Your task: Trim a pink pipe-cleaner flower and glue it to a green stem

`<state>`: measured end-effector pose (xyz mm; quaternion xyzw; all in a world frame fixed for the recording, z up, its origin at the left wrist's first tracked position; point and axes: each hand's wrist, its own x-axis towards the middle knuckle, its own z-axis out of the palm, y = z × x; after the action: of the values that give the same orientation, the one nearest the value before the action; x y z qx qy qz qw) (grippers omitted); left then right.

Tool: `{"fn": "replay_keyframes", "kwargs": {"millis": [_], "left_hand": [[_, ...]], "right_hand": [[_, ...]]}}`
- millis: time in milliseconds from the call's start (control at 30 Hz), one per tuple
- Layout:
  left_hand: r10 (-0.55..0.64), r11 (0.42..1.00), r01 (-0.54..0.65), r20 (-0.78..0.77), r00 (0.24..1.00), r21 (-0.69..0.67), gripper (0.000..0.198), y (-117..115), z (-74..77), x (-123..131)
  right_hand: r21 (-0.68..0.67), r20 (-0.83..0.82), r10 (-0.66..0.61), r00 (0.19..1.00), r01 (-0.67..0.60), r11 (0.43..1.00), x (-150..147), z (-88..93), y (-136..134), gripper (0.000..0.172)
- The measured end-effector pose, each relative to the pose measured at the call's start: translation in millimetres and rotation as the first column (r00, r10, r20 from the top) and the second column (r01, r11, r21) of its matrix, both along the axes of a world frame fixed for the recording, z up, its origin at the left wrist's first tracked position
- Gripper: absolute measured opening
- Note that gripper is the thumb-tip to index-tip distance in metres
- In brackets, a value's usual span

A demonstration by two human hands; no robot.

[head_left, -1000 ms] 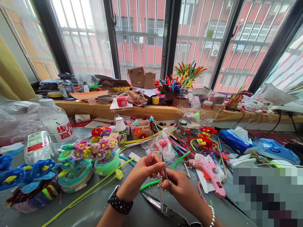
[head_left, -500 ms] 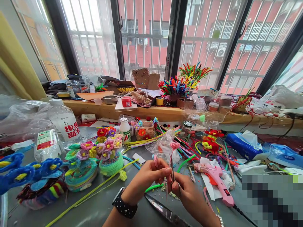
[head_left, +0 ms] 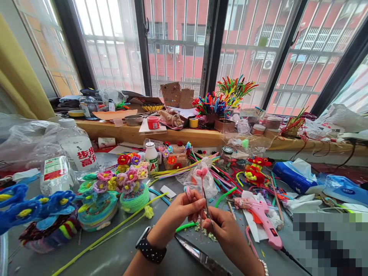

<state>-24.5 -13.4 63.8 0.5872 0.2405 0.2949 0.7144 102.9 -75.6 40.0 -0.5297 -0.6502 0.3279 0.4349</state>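
My left hand (head_left: 185,209) is closed, thumb and fingertips pinching the thin stem of a small pink pipe-cleaner flower (head_left: 201,172), whose fuzzy head points up. A pink loop (head_left: 188,191) shows at the left index finger. My right hand (head_left: 225,226) is closed around slim metal scissors (head_left: 205,201), their narrow blades pointing up beside the stem; the handles are mostly hidden by the fingers. Beneath both hands, a larger dark blade (head_left: 198,255) lies on the grey table, near a short green pipe cleaner (head_left: 186,227) and pale fuzzy clippings.
Pots of pipe-cleaner flowers (head_left: 133,199) stand at left, beside clear bottles (head_left: 77,147). A long yellow-green stem (head_left: 109,234) lies in front of them. At right are a pink glue gun (head_left: 267,224) with its cord and a blue tissue pack (head_left: 296,176). Loose pipe cleaners lie behind my hands.
The pink flower head has tilted left and come slightly nearer. The scissor blades have shifted a little left and lower along the stem. Both hands keep their hold.
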Motion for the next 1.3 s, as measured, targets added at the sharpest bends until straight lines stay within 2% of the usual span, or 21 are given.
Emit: {"fn": "replay_keyframes", "kwargs": {"millis": [133, 367, 667, 1033, 1300], "left_hand": [[0.018, 1.000, -0.018, -0.013, 1.000, 0.018, 0.026, -0.6, 1.1, 0.2], [0.040, 0.999, -0.039, -0.041, 0.998, 0.035, 0.025, -1.7, 3.6, 0.2], [0.043, 0.999, -0.043, -0.018, 0.999, 0.015, 0.024, -3.9, 7.0, 0.0], [-0.006, 1.000, 0.006, -0.008, 1.000, -0.018, 0.024, -1.5, 2.8, -1.1], [0.028, 0.999, -0.026, -0.056, 0.998, 0.037, 0.027, -1.5, 5.1, -1.9]], "right_hand": [[-0.008, -0.015, 0.007, 1.000, -0.007, 1.000, 1.4, -2.4, 1.5, 0.055], [0.004, -0.014, 0.102, 0.995, -0.102, 0.995, 4.8, -1.0, -2.5, 0.052], [0.007, 0.026, 0.114, 0.993, -0.114, 0.993, 2.6, 4.3, -4.6, 0.056], [0.012, 0.023, 0.011, 1.000, -0.011, 1.000, 0.7, 0.7, -3.3, 0.052], [0.014, 0.059, -0.049, 0.997, 0.048, 0.999, 1.2, 0.8, -2.7, 0.052]]}}
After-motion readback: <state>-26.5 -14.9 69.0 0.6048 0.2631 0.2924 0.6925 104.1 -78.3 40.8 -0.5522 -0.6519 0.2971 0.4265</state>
